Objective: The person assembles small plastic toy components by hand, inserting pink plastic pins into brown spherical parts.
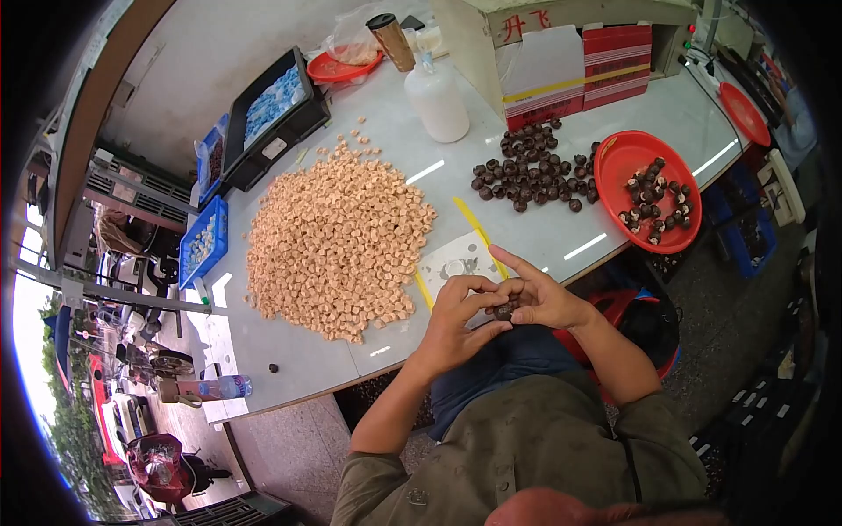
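Note:
Near the table's front edge, my left hand [459, 323] and my right hand [549, 301] meet. Fingers and thumbs of both close around a small dark brown round piece [503, 312], partly hidden by them; its exact kind I cannot make out. Just beyond them lies a white sheet [449, 263] edged with yellow tape. To its left spreads a big heap of small tan blocky pieces [338, 237]. Dark brown round pieces [532, 167] sit in a loose pile farther back. On the right, a red plate [614, 162] holds similar pieces, some showing white parts.
A white pump bottle [438, 105] and a brown tumbler [391, 44] stand at the back. Black [263, 153] and blue [219, 232] bins line the left side. A plastic bottle [226, 387] lies at the near left corner. Red-and-white cartons [617, 70] stand back right.

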Motion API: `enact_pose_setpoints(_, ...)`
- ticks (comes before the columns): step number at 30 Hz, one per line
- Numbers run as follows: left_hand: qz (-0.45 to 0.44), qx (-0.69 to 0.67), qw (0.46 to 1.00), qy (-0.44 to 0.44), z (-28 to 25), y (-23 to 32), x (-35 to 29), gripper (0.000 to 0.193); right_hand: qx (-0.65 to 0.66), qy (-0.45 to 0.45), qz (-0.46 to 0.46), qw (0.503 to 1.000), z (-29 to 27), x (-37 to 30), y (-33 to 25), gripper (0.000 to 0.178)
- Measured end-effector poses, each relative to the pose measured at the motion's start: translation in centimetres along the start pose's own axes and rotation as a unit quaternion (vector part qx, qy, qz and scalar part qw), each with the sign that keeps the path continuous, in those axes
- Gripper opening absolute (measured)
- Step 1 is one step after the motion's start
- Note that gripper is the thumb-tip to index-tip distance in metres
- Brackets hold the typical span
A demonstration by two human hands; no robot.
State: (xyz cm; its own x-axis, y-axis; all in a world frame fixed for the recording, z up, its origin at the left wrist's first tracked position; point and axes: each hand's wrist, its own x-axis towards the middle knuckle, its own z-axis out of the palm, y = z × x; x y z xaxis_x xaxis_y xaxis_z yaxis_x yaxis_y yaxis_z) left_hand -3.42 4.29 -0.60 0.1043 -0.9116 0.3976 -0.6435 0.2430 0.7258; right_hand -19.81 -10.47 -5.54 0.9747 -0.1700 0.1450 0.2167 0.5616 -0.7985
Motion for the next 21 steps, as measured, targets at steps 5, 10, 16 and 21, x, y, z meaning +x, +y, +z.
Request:
enact_pose_setpoints(5, -0.010, -0.023, 1.000, 0.003, 0.12, 0.04, -0.22, 0.049, -0.006, -0.018, 0.002, 1.000, -0.34, 0.00, 0.15, 0.106)
enact_pose_setpoints(10, -0.016, -0.027, 0.999, 0.015, 0.38, -0.07, -0.49, 0.046, 0.028, -0.025, 0.021, 0.999, -0.13, 0.06, 0.27, 0.104)
enact_pose_setpoints(16, 0.016, 0.027, 0.999, 0.043, 0.44, -0.19, -0.35, 0.044, 0.025, -0.020, 0.021, 0.999, -0.05, 0.02, 0.75, 0.094)
enact_pose_setpoints(21, 0.047, 0.084, 0.994, 0.048, 0.25, -0.01, -0.31, 0.044, 0.016, -0.023, 0.036, 0.999, -0.02, 0.08, 0.69, 0.090)
